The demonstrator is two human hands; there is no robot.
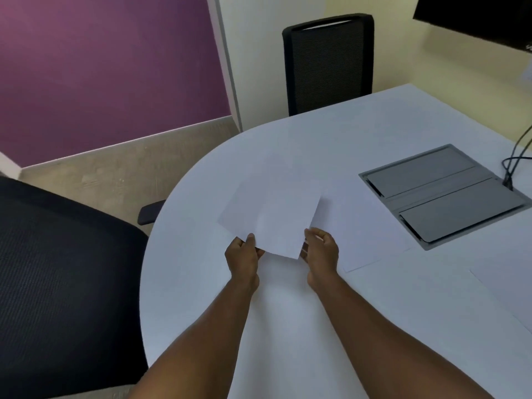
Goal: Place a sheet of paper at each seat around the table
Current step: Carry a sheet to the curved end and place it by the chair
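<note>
A white sheet of paper (270, 217) is held just above the white table (201, 283), near its rounded left end. My left hand (243, 259) pinches the sheet's near left corner, thumb on top. My right hand (321, 253) grips its near right edge. A second sheet (362, 226) lies flat on the table to the right, partly under the held one. Another sheet (506, 286) lies at the right edge of view. A black mesh chair (328, 64) stands at the far side and another black chair (57, 283) at the left.
A grey cable hatch (443, 194) is set into the table at the right, with black cables (515, 162) rising from it. A dark screen (475, 15) hangs top right. A purple wall and beige floor lie beyond the table.
</note>
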